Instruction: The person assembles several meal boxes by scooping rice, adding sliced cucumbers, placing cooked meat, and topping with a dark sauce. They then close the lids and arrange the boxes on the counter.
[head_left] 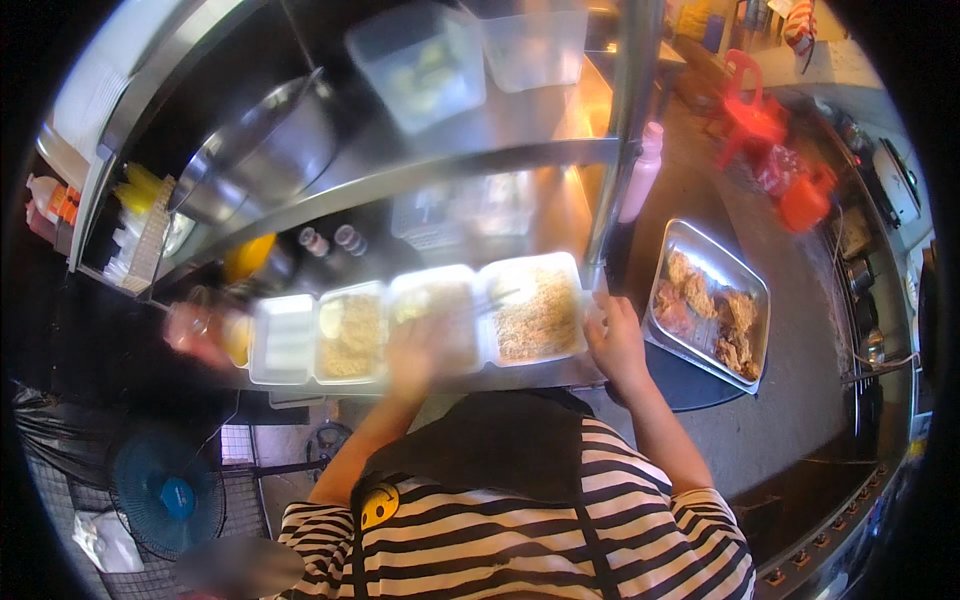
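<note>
White foam takeaway boxes stand open in a row on the counter. Crumbly brown food that looks like fried rice fills the rightmost box (535,312). At its right edge is my right hand (617,338), fingers curled around the rim. My left hand (410,350), smeared by motion, reaches over the near side of a blurred box of pale food (445,315); its fingers cannot be made out. Further left, one box section holds yellowish rice (350,335) with a pale piece on top. The leftmost section (282,340) is bare white inside.
A metal tray of fried chicken pieces (712,310) stands to the right. Above the boxes runs a steel shelf rail (400,185) with plastic tubs (425,70) and a large metal pot (260,145). A pink bottle (643,172) stands beside the post. A fan (168,490) is lower left.
</note>
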